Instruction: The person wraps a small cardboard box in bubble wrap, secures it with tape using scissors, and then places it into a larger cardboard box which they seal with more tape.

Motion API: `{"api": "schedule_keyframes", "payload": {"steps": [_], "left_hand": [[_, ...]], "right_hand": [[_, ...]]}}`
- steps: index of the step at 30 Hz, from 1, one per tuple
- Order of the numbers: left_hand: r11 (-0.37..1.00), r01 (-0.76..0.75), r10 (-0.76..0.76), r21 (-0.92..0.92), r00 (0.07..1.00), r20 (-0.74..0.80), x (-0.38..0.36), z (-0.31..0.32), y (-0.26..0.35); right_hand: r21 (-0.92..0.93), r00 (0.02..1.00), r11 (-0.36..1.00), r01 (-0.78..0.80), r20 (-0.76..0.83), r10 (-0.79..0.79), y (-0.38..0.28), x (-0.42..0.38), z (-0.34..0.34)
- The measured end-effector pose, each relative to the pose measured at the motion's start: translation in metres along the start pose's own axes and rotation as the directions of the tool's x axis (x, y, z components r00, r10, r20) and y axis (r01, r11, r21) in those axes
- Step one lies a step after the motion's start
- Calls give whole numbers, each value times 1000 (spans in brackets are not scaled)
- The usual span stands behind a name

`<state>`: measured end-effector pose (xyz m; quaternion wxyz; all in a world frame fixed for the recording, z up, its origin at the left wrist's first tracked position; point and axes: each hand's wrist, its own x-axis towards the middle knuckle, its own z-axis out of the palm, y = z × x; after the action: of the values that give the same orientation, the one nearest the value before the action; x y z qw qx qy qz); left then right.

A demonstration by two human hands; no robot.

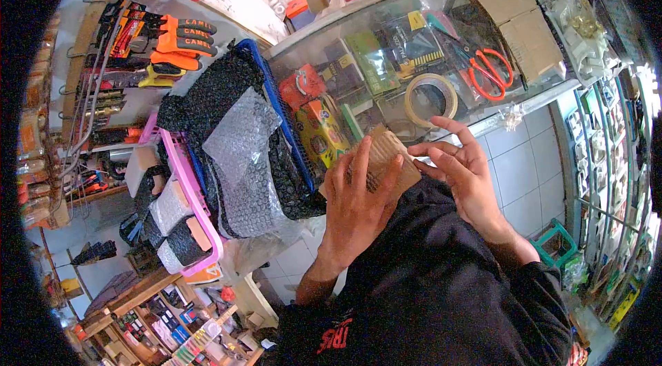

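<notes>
A small brown cardboard box [392,159] is held close to the body at the front edge of the glass counter. My left hand [358,194] grips it from the left, fingers lying over its upper face. At the box's right edge, my right hand [462,173] pinches with thumb and forefinger, its other fingers raised; whether a strip of tape is between them cannot be made out. A roll of masking tape [407,105] lies on the glass just beyond the box. Farther right are red-handled scissors [491,75].
A blue crate [265,80] with black and clear bubble wrap [245,131] stands left, beside a pink basket [193,204] of wrapped packages. Flattened cardboard [514,18] lies on the glass counter [324,38] at the far right. Orange-handled tools [183,42] hang at upper left.
</notes>
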<state>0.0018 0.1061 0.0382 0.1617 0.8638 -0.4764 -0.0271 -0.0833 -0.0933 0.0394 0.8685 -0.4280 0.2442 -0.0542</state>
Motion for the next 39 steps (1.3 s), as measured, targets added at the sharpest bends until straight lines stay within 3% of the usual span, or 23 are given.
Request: {"api": "schedule_keyframes", "payload": {"steps": [8, 11, 14, 17, 20, 23, 32, 39], "left_hand": [[999, -4, 4, -41, 1000, 14, 2, -3, 0], [999, -5, 6, -36, 1000, 12, 3, -4, 0], [999, -7, 7, -51, 1000, -4, 3, -3, 0], [999, -9, 8, -51, 1000, -7, 3, -3, 1], [999, -4, 4, -35, 1000, 7, 3, -4, 3], [999, -8, 9, -42, 1000, 6, 4, -4, 3], [997, -10, 8, -76, 1000, -26, -2, 3, -1], [994, -7, -2, -107, 997, -82, -11, 12, -6]], "right_hand": [[-154, 999, 988, 23, 41, -17, 0, 8, -8], [-219, 993, 969, 117, 5, -119, 1, 10, -4], [-549, 990, 828, 110, -11, -139, 4, 15, -15], [-641, 998, 766, 47, 5, -58, 0, 18, -12], [-763, 994, 637, 106, 60, -93, -8, 19, 1], [-752, 973, 623, 214, 106, -206, 2, 24, 1], [-601, 984, 781, 172, 133, -115, 23, 36, -12], [-493, 975, 844, 214, 155, -157, 41, 34, -9]]}}
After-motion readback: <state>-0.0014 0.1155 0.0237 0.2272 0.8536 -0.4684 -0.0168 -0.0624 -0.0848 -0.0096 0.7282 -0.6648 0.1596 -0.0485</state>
